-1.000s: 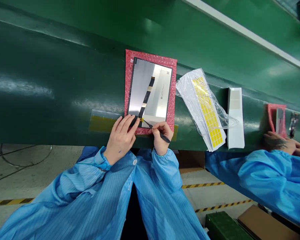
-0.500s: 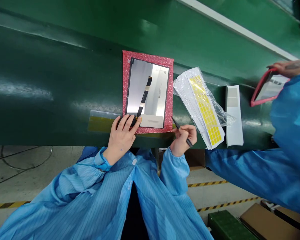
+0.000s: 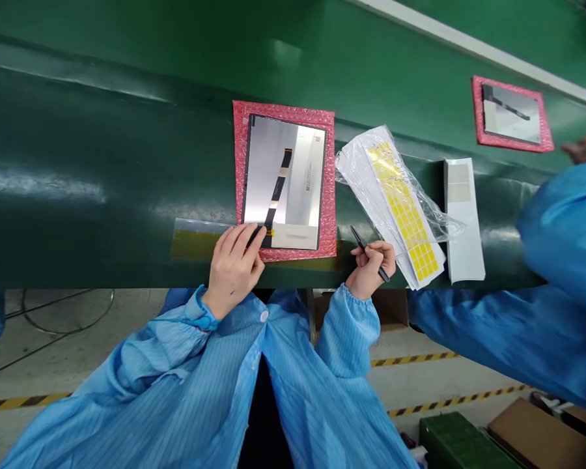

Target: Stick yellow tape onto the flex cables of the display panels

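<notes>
A silver display panel (image 3: 297, 166) with a black flex cable (image 3: 277, 192) lies on a pink bubble-wrap mat (image 3: 328, 195) on the green conveyor belt (image 3: 102, 130). My left hand (image 3: 234, 264) rests on the panel's near left corner, fingers stretched onto the cable's lower end by a small yellow tape piece. My right hand (image 3: 371, 267) is closed round black tweezers (image 3: 366, 251), held off the mat's right edge, just left of a plastic bag of sheets with yellow stickers (image 3: 405, 215).
A white backing strip (image 3: 461, 221) lies right of the sticker sheets. A yellow-tinted film (image 3: 193, 238) is stuck on the belt's near edge. A co-worker's blue sleeve (image 3: 542, 293) reaches in from the right; a second panel on a pink mat (image 3: 510, 114) lies farther along.
My right hand drew the tweezers away from the cable end, rightward toward the sticker sheets. The co-worker lifted another panel and set it down farther up the belt.
</notes>
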Motion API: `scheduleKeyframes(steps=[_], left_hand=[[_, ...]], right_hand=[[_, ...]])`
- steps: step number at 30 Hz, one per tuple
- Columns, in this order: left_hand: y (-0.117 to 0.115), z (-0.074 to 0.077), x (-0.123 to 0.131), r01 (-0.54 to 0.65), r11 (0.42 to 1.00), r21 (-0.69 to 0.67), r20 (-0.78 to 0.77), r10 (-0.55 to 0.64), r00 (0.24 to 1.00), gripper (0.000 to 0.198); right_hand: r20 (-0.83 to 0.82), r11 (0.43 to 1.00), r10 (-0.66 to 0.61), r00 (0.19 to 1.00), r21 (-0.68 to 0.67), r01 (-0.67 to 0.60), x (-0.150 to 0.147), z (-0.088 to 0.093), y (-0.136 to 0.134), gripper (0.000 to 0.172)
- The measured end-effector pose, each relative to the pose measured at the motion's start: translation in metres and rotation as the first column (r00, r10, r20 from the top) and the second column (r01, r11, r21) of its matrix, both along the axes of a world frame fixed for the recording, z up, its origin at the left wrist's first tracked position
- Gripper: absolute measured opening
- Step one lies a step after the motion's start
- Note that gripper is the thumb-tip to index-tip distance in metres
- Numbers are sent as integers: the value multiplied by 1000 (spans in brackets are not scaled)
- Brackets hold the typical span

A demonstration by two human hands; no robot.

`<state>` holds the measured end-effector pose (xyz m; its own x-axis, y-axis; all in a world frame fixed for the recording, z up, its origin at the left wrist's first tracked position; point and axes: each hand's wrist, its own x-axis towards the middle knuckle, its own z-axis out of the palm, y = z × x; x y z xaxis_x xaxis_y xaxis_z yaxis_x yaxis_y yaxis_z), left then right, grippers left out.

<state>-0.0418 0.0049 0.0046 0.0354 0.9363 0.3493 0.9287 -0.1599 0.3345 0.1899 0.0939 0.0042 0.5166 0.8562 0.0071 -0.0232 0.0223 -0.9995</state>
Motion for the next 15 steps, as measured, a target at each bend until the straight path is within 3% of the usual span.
scheduleKeyframes(steps=[5,10,13,15], left_hand=[[-1,-2,-4,2,1000,25,39,-3,999,43],[-2,0,-4,56,997,-57,-97,-62,993,50],[-1,6,-5,43,993,-109,-154,-59,986,57],[1,14,-12,86,985,-151,-95,-101,990,52]], right_hand=[[-20,1000,3,1000,7,-3,1,0,0,5],[-10,1000,7,1000,-1,-7,2,-2,0,4],[1,1000,8,1000,-9,-8,1,-2,0,4],[-3,1000,6,1000,-14,-7,2,-2,0,4]])
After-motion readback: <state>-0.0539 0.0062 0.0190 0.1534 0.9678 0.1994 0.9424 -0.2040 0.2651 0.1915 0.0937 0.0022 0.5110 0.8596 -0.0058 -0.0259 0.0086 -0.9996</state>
